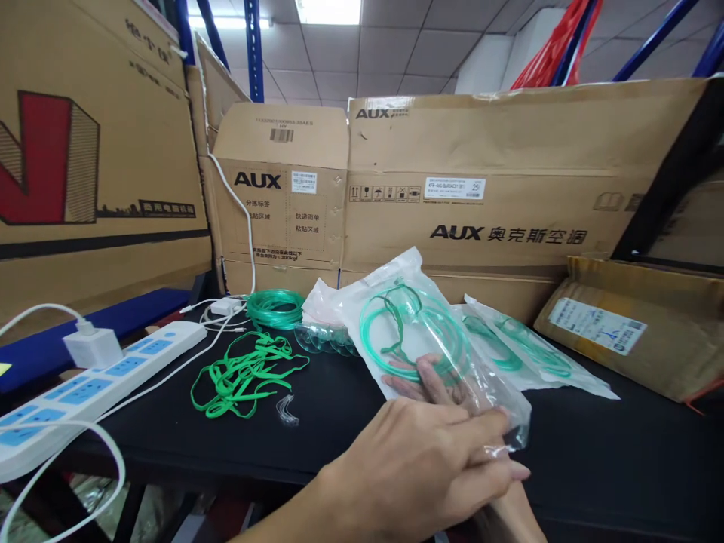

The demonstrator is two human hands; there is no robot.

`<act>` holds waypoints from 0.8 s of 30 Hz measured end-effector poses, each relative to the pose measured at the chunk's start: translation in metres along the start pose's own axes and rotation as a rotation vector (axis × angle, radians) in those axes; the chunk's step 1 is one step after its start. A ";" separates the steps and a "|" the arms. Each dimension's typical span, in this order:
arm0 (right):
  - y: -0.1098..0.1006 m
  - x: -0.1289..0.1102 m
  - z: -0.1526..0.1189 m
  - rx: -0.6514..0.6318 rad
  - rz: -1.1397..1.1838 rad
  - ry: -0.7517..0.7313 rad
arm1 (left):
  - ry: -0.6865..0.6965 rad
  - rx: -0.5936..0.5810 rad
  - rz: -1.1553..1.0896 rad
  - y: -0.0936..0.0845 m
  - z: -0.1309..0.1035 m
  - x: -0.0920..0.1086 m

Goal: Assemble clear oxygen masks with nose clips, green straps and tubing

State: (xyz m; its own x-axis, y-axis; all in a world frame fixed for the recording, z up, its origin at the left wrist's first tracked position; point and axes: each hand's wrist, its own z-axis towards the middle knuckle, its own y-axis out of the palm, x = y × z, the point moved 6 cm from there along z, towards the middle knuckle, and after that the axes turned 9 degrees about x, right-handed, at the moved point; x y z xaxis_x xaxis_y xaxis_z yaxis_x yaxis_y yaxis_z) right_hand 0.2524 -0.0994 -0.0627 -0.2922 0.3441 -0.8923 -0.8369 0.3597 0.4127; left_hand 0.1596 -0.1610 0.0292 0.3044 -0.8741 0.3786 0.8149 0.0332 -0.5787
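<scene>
A clear-fronted, white-backed plastic bag (390, 279) is held up over the table, tilted. Through its film show a coil of green tubing (370, 339), a green strap (396, 320) and a clear, mask-like piece (408, 300). My right hand (433, 381) reaches in at the bag's lower end, thumb and fingers closed around the coil. Across that wrist lies my left hand (418, 452), its fingers closed on the bag's lower edge. Loose green elastic straps (243, 373) lie left of the hands, with a few thin clear or metallic strips (288, 411) beside them.
Behind stand a green tubing coil (275, 308) and clear plastic cups (325, 339). More filled bags (526, 347) lie right, before a taped carton (616, 324). A power strip (84, 392) with white cables runs along the left. AUX cardboard panels (396, 219) wall the back.
</scene>
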 end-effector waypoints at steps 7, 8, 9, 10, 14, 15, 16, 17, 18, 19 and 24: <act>-0.003 -0.050 0.010 -0.009 0.170 0.082 | -0.667 0.318 -0.371 -0.024 -0.019 -0.062; -0.003 -0.053 0.010 -0.008 0.185 0.082 | -0.744 0.349 -0.422 -0.026 -0.019 -0.071; -0.002 -0.055 0.009 -0.011 0.198 0.090 | -0.799 0.345 -0.498 -0.025 -0.018 -0.078; 0.000 -0.055 0.008 -0.017 0.208 0.105 | -0.831 0.300 -0.600 -0.021 -0.014 -0.082; 0.004 -0.052 0.008 -0.051 0.204 0.192 | -0.814 0.087 -0.974 0.003 0.009 -0.083; 0.002 -0.053 0.009 -0.052 0.199 0.209 | -0.821 0.089 -0.989 0.007 0.014 -0.086; -0.001 -0.054 0.011 -0.049 0.197 0.224 | -0.843 0.116 -0.969 0.010 0.019 -0.092; -0.006 -0.056 0.012 -0.041 0.195 0.227 | -0.870 0.155 -0.929 0.012 0.025 -0.099; -0.013 -0.060 0.014 -0.024 0.191 0.211 | -0.891 0.193 -0.887 0.012 0.031 -0.107; -0.022 -0.064 0.016 0.005 0.182 0.169 | -0.898 0.226 -0.852 0.012 0.039 -0.113; -0.074 -0.079 0.018 0.263 0.085 -0.180 | -0.836 0.232 -0.857 0.015 0.092 -0.121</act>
State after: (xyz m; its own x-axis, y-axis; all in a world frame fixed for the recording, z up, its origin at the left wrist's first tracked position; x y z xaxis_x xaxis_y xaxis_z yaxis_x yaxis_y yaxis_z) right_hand 0.3461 -0.1376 -0.0200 -0.2498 0.5216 -0.8158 -0.6582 0.5265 0.5381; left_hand 0.1803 -0.0105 0.0410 -0.2215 -0.0773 0.9721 0.9503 -0.2406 0.1974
